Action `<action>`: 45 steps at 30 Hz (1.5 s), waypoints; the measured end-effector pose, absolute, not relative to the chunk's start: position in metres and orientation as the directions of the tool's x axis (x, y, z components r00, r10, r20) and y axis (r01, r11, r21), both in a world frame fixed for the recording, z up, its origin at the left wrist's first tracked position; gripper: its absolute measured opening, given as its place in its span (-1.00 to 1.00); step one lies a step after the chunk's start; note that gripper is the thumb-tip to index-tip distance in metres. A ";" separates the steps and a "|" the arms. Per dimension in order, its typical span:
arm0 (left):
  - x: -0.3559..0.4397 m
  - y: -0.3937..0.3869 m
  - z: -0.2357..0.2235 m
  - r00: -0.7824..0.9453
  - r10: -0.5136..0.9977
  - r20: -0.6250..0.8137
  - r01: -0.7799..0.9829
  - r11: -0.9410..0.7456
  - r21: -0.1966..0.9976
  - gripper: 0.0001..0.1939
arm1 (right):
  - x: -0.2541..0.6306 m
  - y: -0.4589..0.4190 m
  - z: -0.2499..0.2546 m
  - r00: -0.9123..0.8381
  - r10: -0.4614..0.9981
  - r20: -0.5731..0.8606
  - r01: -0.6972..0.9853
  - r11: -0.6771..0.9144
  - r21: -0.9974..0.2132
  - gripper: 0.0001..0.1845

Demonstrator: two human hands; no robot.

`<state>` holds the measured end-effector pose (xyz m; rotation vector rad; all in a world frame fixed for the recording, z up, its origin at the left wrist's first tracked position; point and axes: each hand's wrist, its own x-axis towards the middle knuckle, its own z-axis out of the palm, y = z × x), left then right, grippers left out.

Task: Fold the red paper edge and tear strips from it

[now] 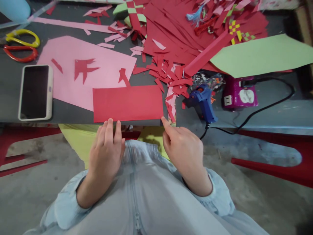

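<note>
A red rectangle of paper (128, 103) lies at the table's near edge, its top left part over a large pink sheet (88, 49). My left hand (105, 150) is open, fingers stretched out, with the fingertips at the paper's near edge. With its index finger extended, my right hand (183, 148) touches the near right corner of the paper; its other fingers are curled and partly hidden, and nothing shows in them. Red offcuts (84, 68) rest on the pink sheet.
A phone (34, 92) and scissors (22, 45) lie at left. Paper scraps (168, 73) spread across the middle. Toward the right are a blue glue gun (202, 101), a purple box (239, 94) with a black cable, and a green sheet (264, 55). Red stools flank me.
</note>
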<state>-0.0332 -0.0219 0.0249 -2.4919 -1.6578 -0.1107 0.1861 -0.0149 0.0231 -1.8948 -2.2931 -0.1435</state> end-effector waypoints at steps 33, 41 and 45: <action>-0.038 -0.025 0.022 0.324 0.944 0.053 0.946 -0.325 0.007 -0.51 | 0.183 -0.018 0.023 -0.149 0.985 0.090 0.985 0.156 -0.079 -0.52; -0.036 -0.024 0.026 0.320 0.947 0.001 0.947 -0.320 0.020 -0.49 | 0.175 -0.020 0.023 -0.162 0.984 0.080 0.986 0.165 -0.033 -0.53; -0.037 -0.024 0.026 0.338 0.941 0.015 0.941 -0.338 -0.009 -0.48 | 0.171 -0.019 0.025 -0.167 0.981 0.102 0.985 0.170 -0.020 -0.54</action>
